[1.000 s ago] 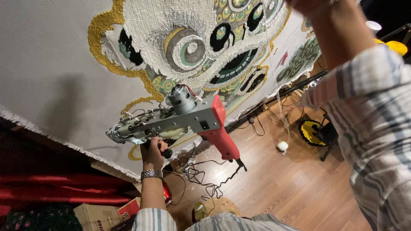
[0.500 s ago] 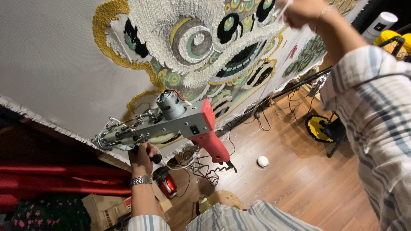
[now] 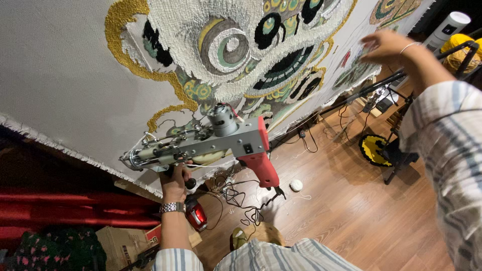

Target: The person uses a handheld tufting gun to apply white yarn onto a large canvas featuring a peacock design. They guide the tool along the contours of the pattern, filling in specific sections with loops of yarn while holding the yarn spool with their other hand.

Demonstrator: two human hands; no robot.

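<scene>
A wooden plank floor (image 3: 346,211) runs under me, and a big tufted rug cloth (image 3: 65,75) stretched on a frame fills the upper half of my view, worked in white, gold, green and black swirls with a fringed lower edge. My left hand (image 3: 174,181) is closed around the dark front handle under the tufting gun (image 3: 201,143), a watch (image 3: 172,207) on that wrist. The gun is a grey metal body with a round motor on top and a red pistol grip hanging free at its back end; its nose points left, close to the cloth. Its black cord (image 3: 241,198) loops down across the floor. My right hand (image 3: 389,47) is raised near the cloth's right side, fingers spread and holding nothing, somewhat blurred. Just below my left wrist lies a small red device (image 3: 196,216). On the floor sits a white yarn ball (image 3: 296,185), and farther right a yellow and black round piece (image 3: 374,149). Red fabric (image 3: 65,208) and cardboard boxes (image 3: 125,241) fill the lower left.
</scene>
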